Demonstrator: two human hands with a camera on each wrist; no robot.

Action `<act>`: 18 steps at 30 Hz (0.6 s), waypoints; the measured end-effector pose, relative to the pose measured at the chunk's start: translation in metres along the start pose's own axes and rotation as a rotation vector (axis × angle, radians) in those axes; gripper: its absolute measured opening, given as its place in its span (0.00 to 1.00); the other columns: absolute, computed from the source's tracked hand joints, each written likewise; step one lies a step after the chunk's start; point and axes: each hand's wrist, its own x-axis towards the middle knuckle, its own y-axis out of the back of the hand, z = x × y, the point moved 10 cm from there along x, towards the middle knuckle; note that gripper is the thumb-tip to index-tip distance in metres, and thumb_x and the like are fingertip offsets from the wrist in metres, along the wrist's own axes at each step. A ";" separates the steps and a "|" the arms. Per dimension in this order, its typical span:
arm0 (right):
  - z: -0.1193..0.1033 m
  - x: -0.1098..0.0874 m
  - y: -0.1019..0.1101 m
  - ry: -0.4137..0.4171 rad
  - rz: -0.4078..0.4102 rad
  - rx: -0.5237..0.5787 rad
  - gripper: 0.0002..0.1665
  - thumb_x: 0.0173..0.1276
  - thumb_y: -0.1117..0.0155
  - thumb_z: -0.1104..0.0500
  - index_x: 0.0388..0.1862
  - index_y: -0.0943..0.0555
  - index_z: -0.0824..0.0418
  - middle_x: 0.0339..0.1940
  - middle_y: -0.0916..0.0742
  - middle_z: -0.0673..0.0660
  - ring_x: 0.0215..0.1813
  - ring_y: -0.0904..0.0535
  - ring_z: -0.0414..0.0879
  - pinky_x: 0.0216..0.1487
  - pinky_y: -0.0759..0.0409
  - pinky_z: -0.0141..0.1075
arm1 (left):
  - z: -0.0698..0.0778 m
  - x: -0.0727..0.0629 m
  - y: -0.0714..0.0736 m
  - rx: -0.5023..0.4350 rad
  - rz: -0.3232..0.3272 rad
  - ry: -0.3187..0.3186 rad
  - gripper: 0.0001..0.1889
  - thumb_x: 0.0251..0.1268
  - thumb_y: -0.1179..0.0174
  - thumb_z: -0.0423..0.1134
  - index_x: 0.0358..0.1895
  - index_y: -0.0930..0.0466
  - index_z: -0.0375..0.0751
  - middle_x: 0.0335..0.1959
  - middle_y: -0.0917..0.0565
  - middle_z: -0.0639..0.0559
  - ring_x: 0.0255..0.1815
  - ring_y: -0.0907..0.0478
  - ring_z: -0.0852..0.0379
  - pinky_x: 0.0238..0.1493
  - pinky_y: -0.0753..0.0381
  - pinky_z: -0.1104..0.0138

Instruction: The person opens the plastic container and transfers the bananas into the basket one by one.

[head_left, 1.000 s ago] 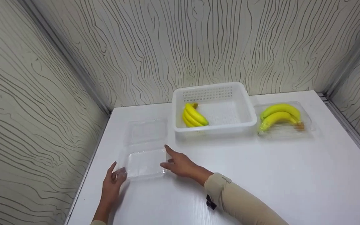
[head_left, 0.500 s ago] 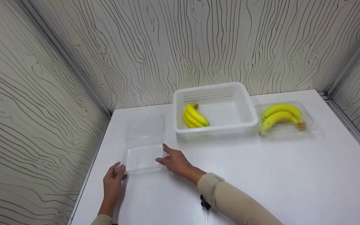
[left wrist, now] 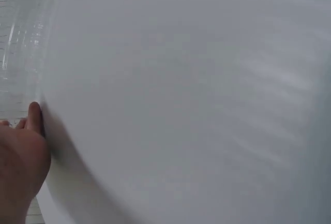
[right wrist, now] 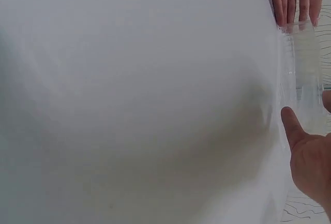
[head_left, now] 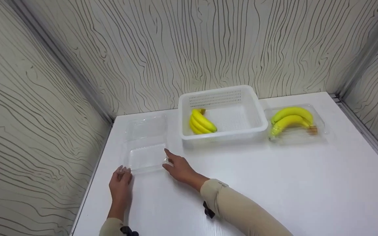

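Observation:
A clear plastic clamshell container (head_left: 146, 157) lies opened out on the left of the table, its lid half (head_left: 148, 127) toward the wall. My left hand (head_left: 120, 183) pinches its near left corner between thumb and fingers. At the right side my right hand (head_left: 180, 168) holds the edge, thumb and index finger apart around it. In the right wrist view, the right thumb (right wrist: 292, 120) lies along the container's wall, and the left fingers (right wrist: 292, 9) reach its opposite end. The left thumb (left wrist: 34, 114) meets the edge in the left wrist view.
A white plastic basket (head_left: 223, 133) stands at the back middle, with a bunch of bananas (head_left: 202, 123) in its left part. To its right lies another clear container (head_left: 322, 129) with bananas (head_left: 290, 119) inside. Patterned walls (head_left: 176, 49) border the white table (head_left: 258, 183).
The opened container has slid away from me and slightly left, with both hands moving along at its sides. The basket and both banana bunches stay in place.

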 end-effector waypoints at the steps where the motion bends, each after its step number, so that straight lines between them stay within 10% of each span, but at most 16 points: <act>1: 0.000 0.002 0.000 0.001 0.017 0.013 0.40 0.82 0.39 0.52 0.87 0.39 0.59 0.82 0.26 0.63 0.77 0.21 0.56 0.82 0.28 0.51 | 0.000 0.002 -0.001 0.000 0.015 0.004 0.38 0.84 0.45 0.52 0.85 0.46 0.37 0.86 0.38 0.38 0.88 0.39 0.45 0.81 0.28 0.60; 10: -0.001 0.013 -0.006 -0.046 0.027 0.072 0.37 0.84 0.42 0.53 0.87 0.38 0.58 0.84 0.28 0.61 0.80 0.24 0.55 0.83 0.29 0.49 | 0.004 0.016 -0.005 0.044 0.128 0.024 0.40 0.86 0.54 0.58 0.86 0.50 0.36 0.85 0.38 0.33 0.88 0.41 0.38 0.87 0.38 0.49; 18: -0.001 0.017 -0.003 -0.084 -0.050 0.006 0.43 0.83 0.41 0.48 0.89 0.45 0.55 0.85 0.29 0.62 0.81 0.25 0.56 0.85 0.32 0.50 | 0.015 0.029 -0.015 0.094 0.103 0.045 0.39 0.88 0.63 0.59 0.88 0.53 0.38 0.86 0.40 0.34 0.88 0.43 0.38 0.88 0.40 0.49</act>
